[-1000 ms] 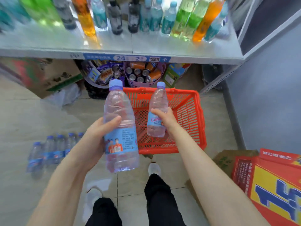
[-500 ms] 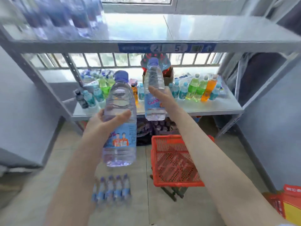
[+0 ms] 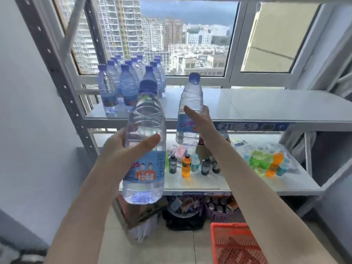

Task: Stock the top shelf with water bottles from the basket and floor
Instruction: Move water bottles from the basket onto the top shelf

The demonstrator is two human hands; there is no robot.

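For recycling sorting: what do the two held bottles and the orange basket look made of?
Left bottle and right bottle: clear glossy plastic, likely thin; see-through ribbed walls. Orange basket: probably moulded plastic; uniform colour, lattice mesh.

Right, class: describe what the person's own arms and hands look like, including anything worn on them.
The left arm and right arm are uncovered as far as the picture's edge; no sleeves show. The left grip and right grip are ungloved hands, with no ring, watch or bracelet visible on the sides that show.
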